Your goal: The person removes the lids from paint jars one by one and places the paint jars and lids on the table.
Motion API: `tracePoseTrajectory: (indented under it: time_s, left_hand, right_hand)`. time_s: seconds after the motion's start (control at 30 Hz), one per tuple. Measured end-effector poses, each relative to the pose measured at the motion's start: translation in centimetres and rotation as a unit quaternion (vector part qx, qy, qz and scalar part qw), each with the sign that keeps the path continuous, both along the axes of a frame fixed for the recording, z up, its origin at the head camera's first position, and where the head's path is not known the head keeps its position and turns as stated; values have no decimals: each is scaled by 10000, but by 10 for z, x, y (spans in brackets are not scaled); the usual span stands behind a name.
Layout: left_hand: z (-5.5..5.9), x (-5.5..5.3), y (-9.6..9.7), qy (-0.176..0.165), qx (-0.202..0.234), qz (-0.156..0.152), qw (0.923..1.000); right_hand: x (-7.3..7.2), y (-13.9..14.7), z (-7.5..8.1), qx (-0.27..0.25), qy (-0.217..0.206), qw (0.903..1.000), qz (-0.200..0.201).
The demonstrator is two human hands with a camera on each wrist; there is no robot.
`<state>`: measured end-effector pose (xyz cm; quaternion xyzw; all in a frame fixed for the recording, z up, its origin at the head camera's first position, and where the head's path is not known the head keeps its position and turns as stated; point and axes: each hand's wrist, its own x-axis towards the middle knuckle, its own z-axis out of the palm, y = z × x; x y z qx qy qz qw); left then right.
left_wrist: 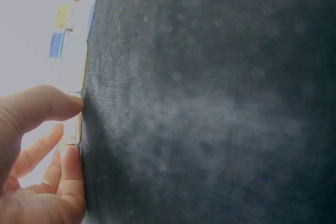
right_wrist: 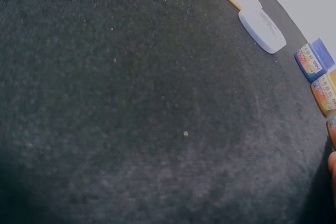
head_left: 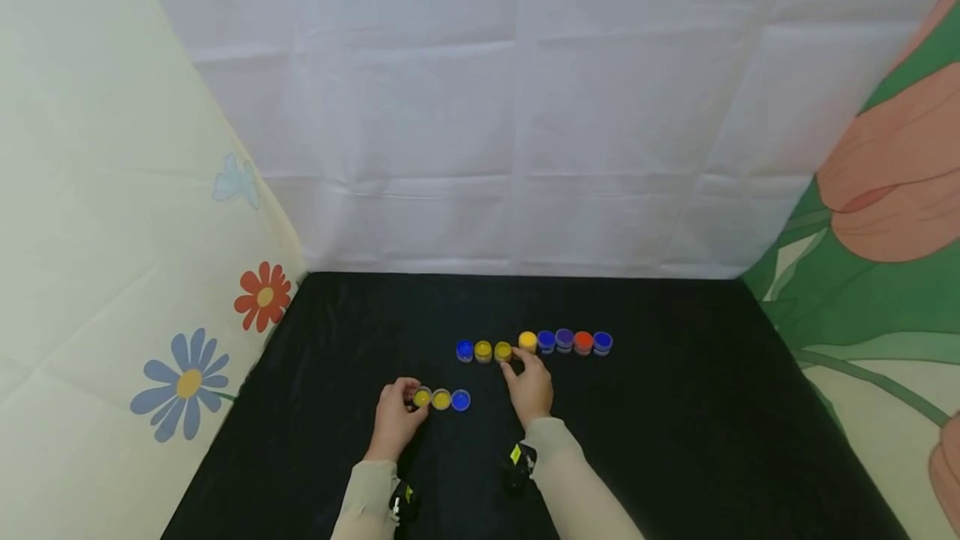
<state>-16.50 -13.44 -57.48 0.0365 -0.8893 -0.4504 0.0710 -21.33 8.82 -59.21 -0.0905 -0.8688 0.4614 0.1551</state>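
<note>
Head view: a near row of three small jars is set left of centre on a black cloth (head_left: 675,423), and its left-end jar, a yellow one (head_left: 422,397), is gripped by the left hand (head_left: 393,421), the thumb placed at its near side and the fingers curled about its far left side. Right of it in the same row, a second yellow jar (head_left: 441,400) and a blue jar (head_left: 461,401) are lined up. Farther off and to the right, a second row is formed by a dark blue jar (head_left: 465,351), a mustard jar (head_left: 483,352) and an end mustard jar (head_left: 503,352), which is pinched between the thumb and fingers of the right hand (head_left: 531,390); only part of that hand is caught at the edge of the right wrist view. Just right of its fingertips, a third row is made up of a bright yellow jar (head_left: 528,342), a royal blue jar (head_left: 546,342), a purple jar (head_left: 565,341), an orange-red jar (head_left: 583,343) and a right-end blue jar (head_left: 602,343). Behind the cloth, a white sheet (head_left: 622,107) is hung.
</note>
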Motion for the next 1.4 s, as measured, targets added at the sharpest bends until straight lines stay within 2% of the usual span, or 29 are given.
tracePoseTrajectory:
  time_s: [0.53, 1.0, 1.2, 1.4]
  left_hand:
    - [1, 0, 2, -121, 79, -48, 9999]
    - [-1, 1, 5, -169, 291, 95, 9994]
    - [-1, 2, 4, -108, 328, 92, 9994]
    - [6, 3, 14, 217, -139, 187, 9995]
  right_hand:
    - [4, 9, 6, -151, 84, 9995, 256]
    - [6, 12, 6, -257, 101, 9991, 317]
    - [10, 17, 4, -814, 180, 9956, 423]
    - [12, 27, 2, -1385, 311, 9899, 56]
